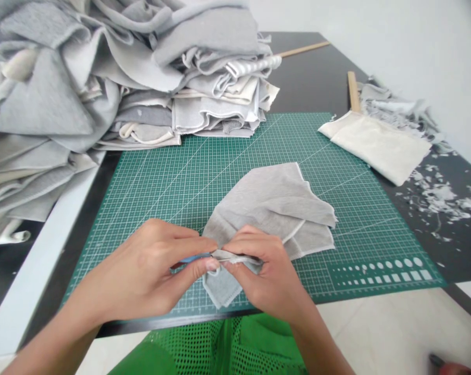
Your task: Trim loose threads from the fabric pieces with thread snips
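A piece of light grey fabric [258,200] lies partly spread on the green cutting mat [173,172], its near end gathered up between my hands. My left hand [153,271] is closed around a slim blue tool [195,257], whose tip meets the fabric edge; its exact kind is mostly hidden by my fingers. Beside it, my right hand [264,263] pinches the folded edge of the same fabric between thumb and fingers. The fingertips of both hands nearly touch. A corner of the cloth hangs below them near the mat's front edge.
Large heaps of grey fabric [141,62] rise at the back left. A folded cream cloth [379,143] lies at the right by a wooden stick [353,91]. Fabric scraps [438,192] litter the black table [309,67]. Another wooden stick [303,50] juts from the pile.
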`<state>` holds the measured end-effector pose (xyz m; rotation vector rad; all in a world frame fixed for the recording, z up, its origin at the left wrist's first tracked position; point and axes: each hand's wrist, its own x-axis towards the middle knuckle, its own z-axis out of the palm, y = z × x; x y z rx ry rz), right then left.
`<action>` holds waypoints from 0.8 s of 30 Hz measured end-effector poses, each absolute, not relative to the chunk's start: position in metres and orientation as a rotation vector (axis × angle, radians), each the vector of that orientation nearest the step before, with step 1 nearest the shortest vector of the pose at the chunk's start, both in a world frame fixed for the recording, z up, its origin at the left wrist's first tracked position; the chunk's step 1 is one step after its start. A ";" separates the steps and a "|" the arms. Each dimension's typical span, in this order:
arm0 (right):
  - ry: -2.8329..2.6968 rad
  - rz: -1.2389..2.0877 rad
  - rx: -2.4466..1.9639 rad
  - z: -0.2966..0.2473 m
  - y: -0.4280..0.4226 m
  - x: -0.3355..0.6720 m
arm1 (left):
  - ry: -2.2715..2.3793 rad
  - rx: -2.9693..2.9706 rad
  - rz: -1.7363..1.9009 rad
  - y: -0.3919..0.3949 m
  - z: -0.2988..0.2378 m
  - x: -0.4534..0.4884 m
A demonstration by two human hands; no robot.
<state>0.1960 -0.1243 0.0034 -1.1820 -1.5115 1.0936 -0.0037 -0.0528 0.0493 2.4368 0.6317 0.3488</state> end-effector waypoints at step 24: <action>-1.455 1.064 -1.172 0.004 -0.124 0.195 | 0.693 2.194 0.531 -0.037 0.050 -0.013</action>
